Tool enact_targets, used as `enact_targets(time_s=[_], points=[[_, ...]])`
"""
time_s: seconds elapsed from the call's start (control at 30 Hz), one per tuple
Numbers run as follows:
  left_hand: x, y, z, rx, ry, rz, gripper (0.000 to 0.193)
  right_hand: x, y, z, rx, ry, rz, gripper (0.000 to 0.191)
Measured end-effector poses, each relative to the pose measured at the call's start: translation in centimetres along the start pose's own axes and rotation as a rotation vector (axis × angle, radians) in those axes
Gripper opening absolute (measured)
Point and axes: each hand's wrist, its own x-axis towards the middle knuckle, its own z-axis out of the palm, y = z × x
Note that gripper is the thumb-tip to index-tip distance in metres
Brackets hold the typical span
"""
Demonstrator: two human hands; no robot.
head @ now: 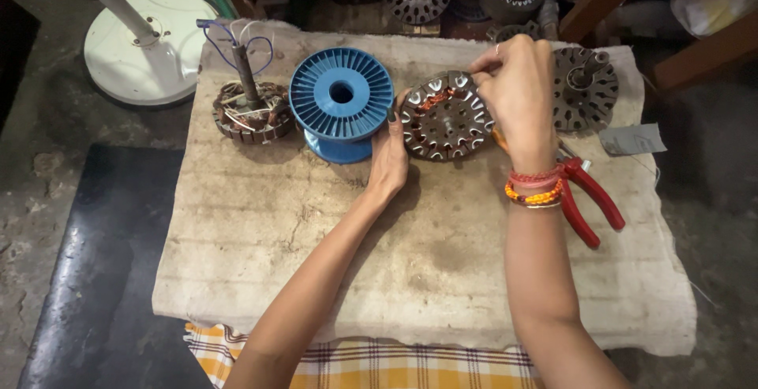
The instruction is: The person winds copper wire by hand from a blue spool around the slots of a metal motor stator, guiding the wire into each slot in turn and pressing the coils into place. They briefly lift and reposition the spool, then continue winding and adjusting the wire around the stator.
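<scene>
The stator (446, 116) sits tilted near the far edge of the surface (410, 263), just right of the blue spool (341, 97); the left hand (389, 156) is loosely curled against its near-left rim, seemingly propping it, while the right hand (517, 89) pinches shut at its top-right rim, on what I cannot tell. A wound stator (251, 112) stands at the far-left corner, another core (584, 89) at the far-right, red pliers (588, 195) by the right edge; the surface is worn cloth over a grimy floor (47, 160), with a white fan base (150, 45) beyond.
</scene>
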Motion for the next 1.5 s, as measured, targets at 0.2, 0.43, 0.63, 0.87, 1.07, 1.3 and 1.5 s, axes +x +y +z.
enact_targets(time_s=[0.2,0.43,0.63,0.87,1.07,1.3,1.5], points=[[0.0,0.2,0.0,-0.025,-0.006,-0.02,0.084,0.3,0.4,1.0,-0.049,0.018,0.015,0.023],[0.1,0.2,-0.1,-0.024,0.0,-0.012,0.084,1.1,2.8,2.6,-0.012,0.073,0.016,0.028],[0.1,-0.5,0.1,-0.028,0.024,0.02,0.082,2.0,2.7,5.0,0.281,0.096,-0.003,0.028],[0.0,-1.4,0.2,-0.015,0.026,0.004,0.082,1.1,-0.3,5.7,0.507,-0.003,-0.029,0.028],[0.0,-1.2,0.2,-0.032,0.018,-0.021,0.087,1.3,-0.5,5.0,0.589,-0.091,0.042,0.026],[0.1,-0.4,0.1,-0.064,0.012,-0.036,0.096,0.8,-0.2,4.6,0.086,-0.074,-0.201,0.046],[0.1,-0.5,0.1,-0.072,0.008,-0.035,0.097,0.5,-0.2,3.8,-0.072,-0.2,0.033,0.026]])
